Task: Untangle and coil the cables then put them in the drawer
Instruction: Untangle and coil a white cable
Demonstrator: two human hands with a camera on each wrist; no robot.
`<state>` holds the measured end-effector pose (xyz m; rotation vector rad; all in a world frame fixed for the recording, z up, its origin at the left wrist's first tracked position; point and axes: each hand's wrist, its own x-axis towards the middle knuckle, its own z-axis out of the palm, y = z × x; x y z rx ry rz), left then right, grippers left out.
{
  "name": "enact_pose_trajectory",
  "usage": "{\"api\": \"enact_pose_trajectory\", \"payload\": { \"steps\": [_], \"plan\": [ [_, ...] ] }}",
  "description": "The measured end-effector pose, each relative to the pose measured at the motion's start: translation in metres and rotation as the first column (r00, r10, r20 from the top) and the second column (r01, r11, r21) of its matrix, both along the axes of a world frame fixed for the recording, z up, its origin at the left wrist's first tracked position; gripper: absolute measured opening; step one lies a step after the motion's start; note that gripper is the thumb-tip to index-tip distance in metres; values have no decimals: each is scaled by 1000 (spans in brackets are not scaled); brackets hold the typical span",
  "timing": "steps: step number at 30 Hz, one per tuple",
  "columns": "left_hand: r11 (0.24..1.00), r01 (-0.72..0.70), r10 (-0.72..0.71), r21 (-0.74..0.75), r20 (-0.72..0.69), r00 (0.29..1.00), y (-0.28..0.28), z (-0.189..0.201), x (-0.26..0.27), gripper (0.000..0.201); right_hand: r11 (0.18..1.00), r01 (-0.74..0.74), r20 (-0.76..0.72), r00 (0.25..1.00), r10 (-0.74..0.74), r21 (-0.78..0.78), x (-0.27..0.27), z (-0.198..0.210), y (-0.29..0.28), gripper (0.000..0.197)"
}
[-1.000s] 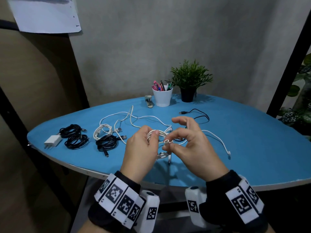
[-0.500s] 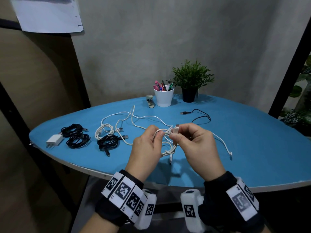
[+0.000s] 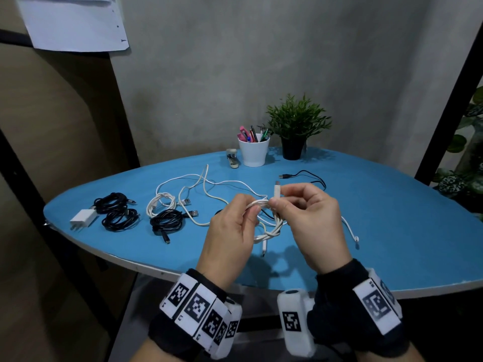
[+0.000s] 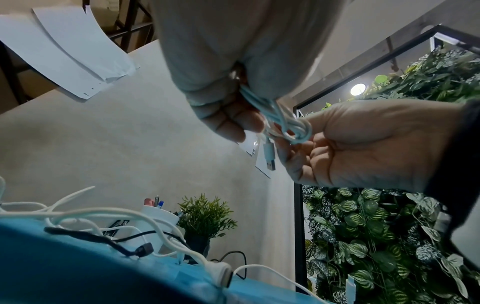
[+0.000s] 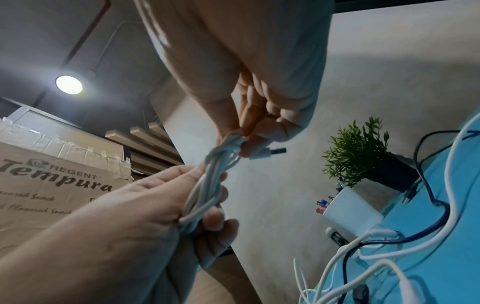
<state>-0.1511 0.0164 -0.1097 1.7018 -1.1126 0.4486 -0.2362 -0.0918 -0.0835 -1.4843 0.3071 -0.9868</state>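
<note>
Both hands hold a coiled white cable (image 3: 264, 205) above the near edge of the blue counter (image 3: 392, 231). The left hand (image 3: 230, 231) grips the bundled loops between thumb and curled fingers. The right hand (image 3: 311, 220) pinches the cable's end just below its plug (image 3: 277, 190), which points upward, with the end wrapped around the bundle. On the counter behind lie loose white cables (image 3: 198, 184) and a loose black cable (image 3: 305, 176); to the left are three coiled black cables (image 3: 119, 219), a coiled white cable bundle (image 3: 160, 205) and a white charger (image 3: 83, 218). A white pen cup (image 3: 253, 152), a stapler (image 3: 232, 159) and a potted plant (image 3: 295, 126) stand at the far edge.
</note>
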Motion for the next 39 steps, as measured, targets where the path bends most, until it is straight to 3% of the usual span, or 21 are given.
{"api": "enact_pose_trajectory", "payload": {
  "steps": [4, 7, 15, 21, 27, 30, 33, 36, 39],
  "plan": [
    [1000, 14, -15, 25, 37, 999, 0, 2, -1, 4, 992, 33, -40, 998, -38, -123, 0, -1, 2, 21],
    [1000, 14, -15, 25, 59, 998, -1, 2, -1, 16, 987, 14, -85, 996, -28, -162, -1, 0, 4, 23],
    [996, 40, -31, -85, 105, 994, -3, 6, 0, 14, 994, -29, -46, 999, 25, -102, -1, 5, 1, 13],
    [988, 49, -35, -149, 93, 995, -4, 7, 2, 9, 937, -100, -166, 985, 46, -334, -5, 9, 3, 30],
    [993, 13, 2, -119, 125, 992, -7, 8, 2, 10, 939, -32, -156, 988, -23, -343, -5, 11, 5, 10],
    [991, -26, 34, -133, 59, 998, -8, 10, 1, 20, 947, -34, -165, 986, -20, -321, -8, 12, 4, 9],
    [990, 24, -36, -136, -89, 995, -8, 15, -3, 21, 960, -20, -122, 992, -15, -281, -7, 11, 1, 11],
    [966, 134, -201, -223, -314, 928, -11, 20, -10, 9, 975, 16, -55, 998, -29, -220, -6, 10, 1, 11],
    [952, 167, -269, -258, -438, 858, -15, 19, -12, 14, 986, 22, -13, 1000, -24, -165, -4, 7, 2, 11]
  ]
}}
